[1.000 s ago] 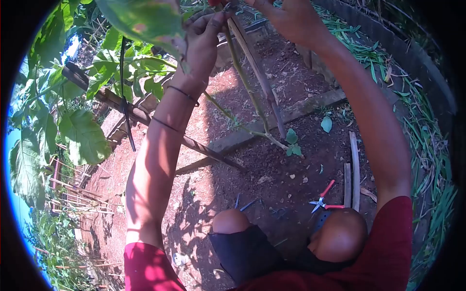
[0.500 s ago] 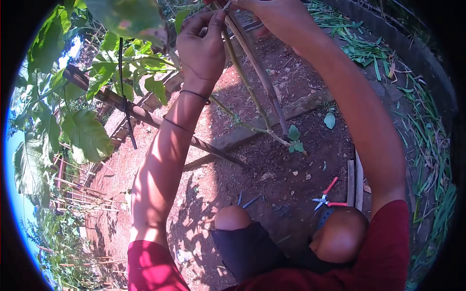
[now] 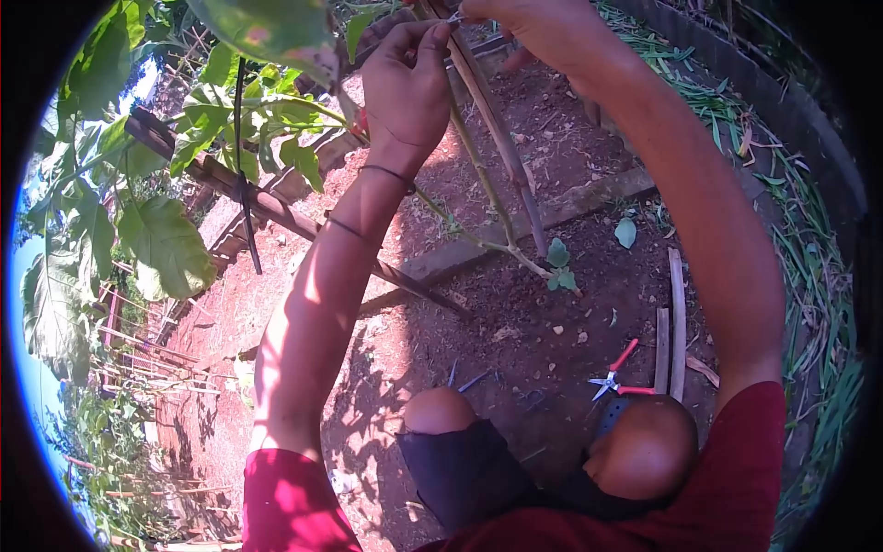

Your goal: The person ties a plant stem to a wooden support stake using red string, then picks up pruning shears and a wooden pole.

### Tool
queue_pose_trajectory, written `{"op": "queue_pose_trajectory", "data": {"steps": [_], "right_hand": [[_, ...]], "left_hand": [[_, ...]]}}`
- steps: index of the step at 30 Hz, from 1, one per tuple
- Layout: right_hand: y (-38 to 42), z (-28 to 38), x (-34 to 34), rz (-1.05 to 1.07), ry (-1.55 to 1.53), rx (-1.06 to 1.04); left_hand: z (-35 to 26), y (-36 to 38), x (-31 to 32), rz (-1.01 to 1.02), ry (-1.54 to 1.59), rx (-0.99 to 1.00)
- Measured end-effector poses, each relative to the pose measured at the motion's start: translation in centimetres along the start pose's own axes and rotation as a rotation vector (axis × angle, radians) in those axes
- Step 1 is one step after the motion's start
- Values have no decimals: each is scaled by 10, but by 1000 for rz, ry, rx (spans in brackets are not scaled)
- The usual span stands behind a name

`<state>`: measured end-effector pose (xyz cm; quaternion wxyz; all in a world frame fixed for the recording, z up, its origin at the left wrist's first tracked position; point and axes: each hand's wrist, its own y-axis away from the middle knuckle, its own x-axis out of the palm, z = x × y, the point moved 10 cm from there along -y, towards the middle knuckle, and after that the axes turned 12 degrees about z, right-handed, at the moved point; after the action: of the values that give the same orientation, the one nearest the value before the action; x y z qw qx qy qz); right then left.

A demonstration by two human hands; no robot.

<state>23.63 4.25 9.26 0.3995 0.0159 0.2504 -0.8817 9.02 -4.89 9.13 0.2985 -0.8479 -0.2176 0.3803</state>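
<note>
Your left hand (image 3: 405, 87) is at the upper end of the wooden stake (image 3: 501, 143), thumb and fingers bent narrow. Your right hand (image 3: 556, 35) is just across from it, fingers bent over a small shiny piece (image 3: 455, 17) at the stake; from this view I cannot fairly tell what either hand grips. The plant stem (image 3: 480, 170) runs close along the stake's left side. Obstructions: left of the stake, a large leaf (image 3: 276, 35) hangs beside your left hand, and a slanting pole (image 3: 221, 175) passes behind your left forearm. A black strap (image 3: 242, 184) hangs across that pole. Right of the stake's foot, nearer you, red-handled shears (image 3: 614, 375) lie spread on the soil, beside two sticks (image 3: 678, 317). Farther right of the stake, cut grass (image 3: 805, 276) is strewn along a wall (image 3: 782, 115).
</note>
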Motion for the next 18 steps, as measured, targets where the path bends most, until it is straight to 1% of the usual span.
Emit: {"op": "queue_pose_trajectory", "data": {"steps": [2,4,7,9,10,12,16,18], "right_hand": [[-1,-11,-2,-98,-96,25],[-1,-17,-2,-94,-109,41],[1,-16,0,-100,-103,56],[2,-14,1,-107,-82,57],[1,-13,1,-114,-117,39],[3,-8,2,-120,-150,21],[5,-7,5,-136,-162,23],[5,-8,6,-141,-160,13]], "left_hand": [[-2,1,10,70,44,-17],[-3,5,14,102,1,-61],[-4,5,17,141,-71,-20],[-14,2,14,117,-120,70],[-15,2,12,118,-122,67],[-20,0,18,201,-82,15],[-26,1,19,183,-7,35],[-30,3,20,206,-34,-37]]}}
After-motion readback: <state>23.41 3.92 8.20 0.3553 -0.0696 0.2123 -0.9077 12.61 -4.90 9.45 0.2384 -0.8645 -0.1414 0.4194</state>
